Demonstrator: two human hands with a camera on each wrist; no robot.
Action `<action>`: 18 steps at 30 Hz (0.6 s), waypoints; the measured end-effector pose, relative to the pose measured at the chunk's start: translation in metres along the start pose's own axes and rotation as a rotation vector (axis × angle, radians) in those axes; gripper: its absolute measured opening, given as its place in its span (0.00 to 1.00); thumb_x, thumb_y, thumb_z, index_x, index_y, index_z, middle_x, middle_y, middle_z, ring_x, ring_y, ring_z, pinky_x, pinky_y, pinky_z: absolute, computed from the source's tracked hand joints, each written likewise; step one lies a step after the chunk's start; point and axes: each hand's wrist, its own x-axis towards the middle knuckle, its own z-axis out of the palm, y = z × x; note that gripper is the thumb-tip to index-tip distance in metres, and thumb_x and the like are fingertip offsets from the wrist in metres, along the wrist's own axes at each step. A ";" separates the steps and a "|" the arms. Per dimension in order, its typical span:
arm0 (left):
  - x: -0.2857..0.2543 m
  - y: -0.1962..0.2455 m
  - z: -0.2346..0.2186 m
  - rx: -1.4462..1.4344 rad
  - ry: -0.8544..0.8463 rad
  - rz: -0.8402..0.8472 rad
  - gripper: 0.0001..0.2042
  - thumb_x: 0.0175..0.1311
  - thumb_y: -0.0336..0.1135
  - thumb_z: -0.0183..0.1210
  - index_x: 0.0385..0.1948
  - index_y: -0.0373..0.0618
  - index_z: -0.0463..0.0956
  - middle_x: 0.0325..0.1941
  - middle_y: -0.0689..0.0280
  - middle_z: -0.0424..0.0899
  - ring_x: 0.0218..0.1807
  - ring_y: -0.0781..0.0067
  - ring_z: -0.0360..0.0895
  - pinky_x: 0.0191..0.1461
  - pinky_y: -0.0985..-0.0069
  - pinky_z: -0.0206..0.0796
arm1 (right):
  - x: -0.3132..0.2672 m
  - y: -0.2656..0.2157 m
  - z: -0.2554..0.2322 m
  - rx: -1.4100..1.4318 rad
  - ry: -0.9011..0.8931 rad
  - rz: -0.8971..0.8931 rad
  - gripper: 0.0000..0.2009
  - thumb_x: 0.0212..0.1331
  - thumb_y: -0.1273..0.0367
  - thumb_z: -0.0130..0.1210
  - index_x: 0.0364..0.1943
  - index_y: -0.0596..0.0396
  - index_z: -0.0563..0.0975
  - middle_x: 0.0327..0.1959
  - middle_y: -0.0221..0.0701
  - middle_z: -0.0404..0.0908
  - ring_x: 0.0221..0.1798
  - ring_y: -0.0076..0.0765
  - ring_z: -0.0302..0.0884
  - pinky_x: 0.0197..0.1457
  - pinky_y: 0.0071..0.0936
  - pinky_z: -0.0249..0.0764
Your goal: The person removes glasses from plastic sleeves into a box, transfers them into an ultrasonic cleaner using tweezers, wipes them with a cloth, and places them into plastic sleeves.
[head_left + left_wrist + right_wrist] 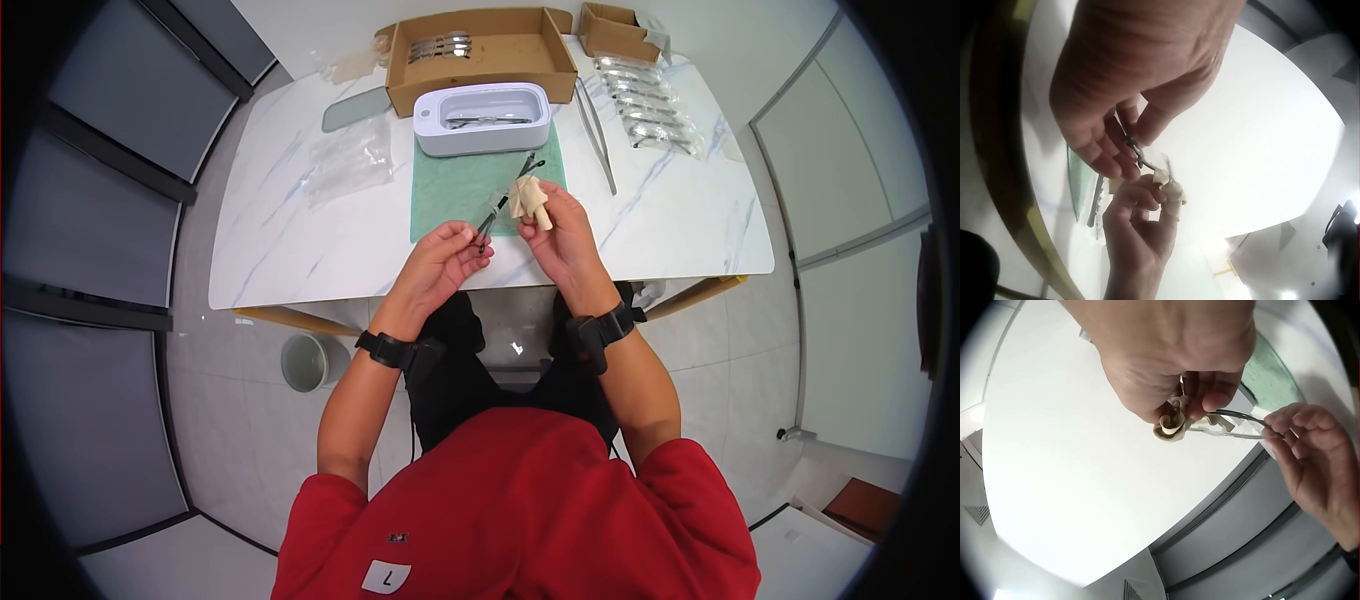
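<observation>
In the head view a pair of glasses (pixel 487 222), dark-armed, is held over the green mat (pixel 430 215). The left hand (pixel 441 265) pinches one end of it between thumb and fingers. A crumpled beige cloth (pixel 527 197) is gripped by the right hand (pixel 568 235) around the other part. From the right wrist view, the cloth (pixel 1171 427) bunches under the right hand's fingers, and thin dark and clear arms (pixel 1241 415) run across to the left hand (pixel 1319 462). Much of the glasses is hidden by cloth and fingers.
Behind the mat stands a white cleaner basin (pixel 430 135) with glasses inside. Further back is a cardboard box (pixel 400 88) holding several glasses. Tweezers (pixel 598 140) and several bagged items (pixel 650 110) lie at right, plastic bags (pixel 350 165) at left. A bin (pixel 305 362) stands on the floor.
</observation>
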 end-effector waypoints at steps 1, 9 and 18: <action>-0.001 0.000 0.002 0.021 0.017 -0.006 0.05 0.71 0.32 0.55 0.39 0.41 0.72 0.42 0.58 0.81 0.44 0.66 0.81 0.52 0.71 0.75 | -0.002 0.000 0.002 -0.049 0.023 -0.008 0.11 0.68 0.73 0.48 0.51 0.60 0.73 0.38 0.32 0.78 0.32 0.25 0.72 0.33 0.22 0.70; 0.004 -0.005 0.004 0.049 0.001 0.024 0.05 0.72 0.32 0.54 0.41 0.43 0.73 0.46 0.60 0.80 0.49 0.67 0.80 0.54 0.72 0.74 | 0.001 0.012 0.006 -0.195 0.048 -0.094 0.09 0.67 0.73 0.53 0.47 0.62 0.75 0.39 0.33 0.81 0.34 0.21 0.77 0.35 0.19 0.73; 0.022 -0.005 0.000 0.050 0.105 0.202 0.05 0.72 0.31 0.54 0.43 0.42 0.74 0.46 0.62 0.81 0.48 0.71 0.80 0.54 0.71 0.74 | 0.005 0.018 -0.008 -0.603 -0.029 -0.102 0.09 0.63 0.71 0.58 0.42 0.62 0.79 0.32 0.29 0.83 0.30 0.18 0.76 0.33 0.17 0.72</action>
